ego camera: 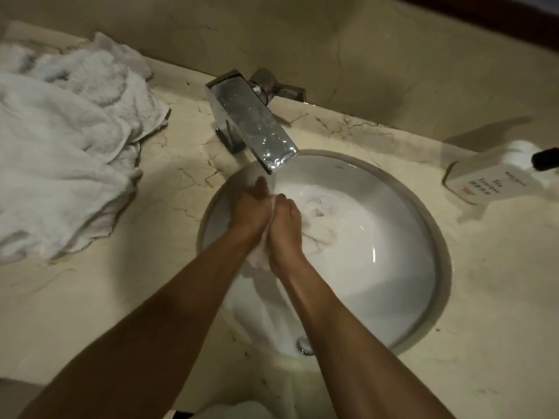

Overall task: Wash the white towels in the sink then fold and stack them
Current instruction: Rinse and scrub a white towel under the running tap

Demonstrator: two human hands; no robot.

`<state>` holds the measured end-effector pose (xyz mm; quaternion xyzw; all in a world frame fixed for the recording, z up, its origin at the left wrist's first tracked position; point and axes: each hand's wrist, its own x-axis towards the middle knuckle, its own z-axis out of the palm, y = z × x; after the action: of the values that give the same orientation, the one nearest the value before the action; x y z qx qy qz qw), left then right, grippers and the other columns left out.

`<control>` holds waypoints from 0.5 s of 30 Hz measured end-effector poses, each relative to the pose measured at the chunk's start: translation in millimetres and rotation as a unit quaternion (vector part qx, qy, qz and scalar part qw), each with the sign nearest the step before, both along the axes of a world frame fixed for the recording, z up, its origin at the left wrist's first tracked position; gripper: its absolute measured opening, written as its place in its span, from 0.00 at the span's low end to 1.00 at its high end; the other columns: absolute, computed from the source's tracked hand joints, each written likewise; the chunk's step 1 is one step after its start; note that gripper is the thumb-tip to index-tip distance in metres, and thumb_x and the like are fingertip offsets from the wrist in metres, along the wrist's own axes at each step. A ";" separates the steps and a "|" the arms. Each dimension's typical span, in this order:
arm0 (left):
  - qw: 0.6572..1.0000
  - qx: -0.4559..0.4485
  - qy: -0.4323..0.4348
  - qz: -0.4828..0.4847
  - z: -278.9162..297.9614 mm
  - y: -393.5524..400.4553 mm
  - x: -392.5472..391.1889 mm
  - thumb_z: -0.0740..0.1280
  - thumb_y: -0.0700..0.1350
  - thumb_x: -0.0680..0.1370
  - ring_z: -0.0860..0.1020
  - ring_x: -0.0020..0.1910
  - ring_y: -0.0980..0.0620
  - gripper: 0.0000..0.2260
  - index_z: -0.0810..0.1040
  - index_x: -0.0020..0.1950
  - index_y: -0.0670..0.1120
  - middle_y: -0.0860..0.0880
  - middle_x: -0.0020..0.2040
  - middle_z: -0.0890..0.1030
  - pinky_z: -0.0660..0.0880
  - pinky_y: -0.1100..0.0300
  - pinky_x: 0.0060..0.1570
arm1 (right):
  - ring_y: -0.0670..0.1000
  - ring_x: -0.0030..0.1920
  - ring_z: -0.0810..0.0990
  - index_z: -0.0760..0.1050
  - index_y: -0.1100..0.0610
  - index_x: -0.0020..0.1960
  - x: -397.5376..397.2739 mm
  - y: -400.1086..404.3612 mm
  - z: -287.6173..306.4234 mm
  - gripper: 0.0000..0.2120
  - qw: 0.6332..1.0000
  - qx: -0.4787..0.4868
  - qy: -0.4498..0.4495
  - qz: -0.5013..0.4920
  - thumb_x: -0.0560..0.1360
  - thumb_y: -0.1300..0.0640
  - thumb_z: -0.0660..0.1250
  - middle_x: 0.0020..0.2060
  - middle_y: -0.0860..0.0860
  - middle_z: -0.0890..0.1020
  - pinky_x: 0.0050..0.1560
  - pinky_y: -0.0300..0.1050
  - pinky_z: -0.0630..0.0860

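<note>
Head view: faucet (252, 122) overhangs sink (435, 237), towels (60, 140) beside.

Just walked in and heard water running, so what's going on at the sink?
A person is washing a white towel in the round sink, under the chrome faucet. The left hand and right hand both grip it, pressed together. More white towels lie crumpled on the marble counter, unfolded.

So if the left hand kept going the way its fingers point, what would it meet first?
The left hand, gripping the wet towel in the sink, points up and away toward the faucet. It would probably meet the spout's underside near its tip first, though depth is unclear from this one view.
</note>
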<state>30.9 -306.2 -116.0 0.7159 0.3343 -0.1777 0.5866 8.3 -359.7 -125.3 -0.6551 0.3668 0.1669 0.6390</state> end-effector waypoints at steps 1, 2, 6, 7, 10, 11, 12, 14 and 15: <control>1.000 0.007 0.000 -0.010 7.8 -4.8 -4.6 0.56 0.51 0.85 0.79 0.55 0.45 0.17 0.77 0.58 0.39 0.43 0.55 0.81 0.72 0.63 0.48 | 0.56 0.50 0.79 0.76 0.64 0.55 0.7 -4.9 -3.8 0.17 0.999 0.033 0.016 -0.006 0.85 0.53 0.55 0.45 0.55 0.80 0.49 0.46 0.75; 0.999 -0.026 0.017 -0.025 11.8 -5.1 -10.7 0.57 0.55 0.84 0.79 0.56 0.45 0.20 0.77 0.58 0.39 0.42 0.56 0.81 0.72 0.60 0.54 | 0.58 0.50 0.81 0.75 0.67 0.60 5.9 -11.4 0.9 0.20 0.996 0.071 0.049 -0.037 0.84 0.51 0.56 0.47 0.59 0.82 0.49 0.48 0.77; 0.955 -0.277 0.083 -0.072 9.0 22.9 -32.1 0.63 0.60 0.80 0.83 0.50 0.45 0.22 0.80 0.61 0.43 0.44 0.50 0.85 0.78 0.49 0.56 | 0.65 0.49 0.79 0.74 0.68 0.61 14.5 -64.4 15.7 0.24 0.928 0.301 0.141 -0.170 0.80 0.46 0.65 0.44 0.67 0.83 0.61 0.61 0.73; 0.935 -0.329 0.102 -0.081 8.0 33.4 -39.4 0.63 0.58 0.80 0.83 0.48 0.46 0.20 0.79 0.61 0.44 0.44 0.49 0.85 0.79 0.50 0.51 | 0.68 0.51 0.77 0.72 0.68 0.63 4.9 -80.7 20.3 0.24 0.904 0.343 0.149 -0.208 0.80 0.48 0.67 0.48 0.69 0.81 0.68 0.64 0.66; 0.889 -0.432 0.126 -0.086 -0.5 48.8 -63.4 0.67 0.46 0.79 0.80 0.58 0.41 0.20 0.72 0.71 0.48 0.40 0.62 0.80 0.77 0.44 0.60 | 0.69 0.64 0.74 0.70 0.69 0.69 -22.1 -108.6 33.8 0.29 0.852 0.439 0.116 -0.263 0.74 0.57 0.74 0.63 0.69 0.77 0.73 0.62 0.61; 0.877 -0.464 0.109 -0.065 -3.5 52.6 -67.0 0.69 0.43 0.76 0.77 0.63 0.39 0.25 0.70 0.73 0.47 0.39 0.66 0.78 0.74 0.43 0.64 | 0.65 0.69 0.73 0.74 0.67 0.67 -30.1 -106.2 33.1 0.30 0.850 0.449 0.114 -0.251 0.68 0.62 0.78 0.66 0.66 0.77 0.74 0.60 0.63; 0.871 -0.481 0.093 -0.030 -2.1 54.7 -68.0 0.72 0.40 0.73 0.76 0.65 0.39 0.30 0.69 0.74 0.44 0.38 0.67 0.76 0.74 0.44 0.65 | 0.61 0.71 0.73 0.76 0.67 0.66 -37.4 -99.5 31.5 0.32 0.853 0.457 0.130 -0.218 0.64 0.66 0.81 0.68 0.63 0.76 0.73 0.58 0.65; 0.853 -0.515 0.043 0.070 0.6 56.7 -69.1 0.80 0.41 0.64 0.77 0.63 0.41 0.40 0.69 0.73 0.37 0.37 0.64 0.76 0.74 0.47 0.65 | 0.60 0.72 0.71 0.73 0.67 0.70 -47.3 -88.1 32.7 0.29 0.856 0.464 0.177 -0.145 0.71 0.67 0.75 0.70 0.63 0.75 0.71 0.59 0.67; 0.838 -0.533 0.007 0.114 0.3 57.8 -71.1 0.81 0.42 0.63 0.77 0.64 0.42 0.42 0.69 0.73 0.36 0.38 0.63 0.77 0.73 0.48 0.66 | 0.62 0.71 0.72 0.70 0.67 0.72 -47.5 -84.7 33.6 0.24 0.861 0.453 0.192 -0.132 0.78 0.63 0.68 0.69 0.65 0.75 0.68 0.62 0.68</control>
<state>-40.2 -248.4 -115.7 0.2476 0.2713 -0.2657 0.8914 -39.2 -444.4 -91.7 -0.1943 0.4490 0.3510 0.7984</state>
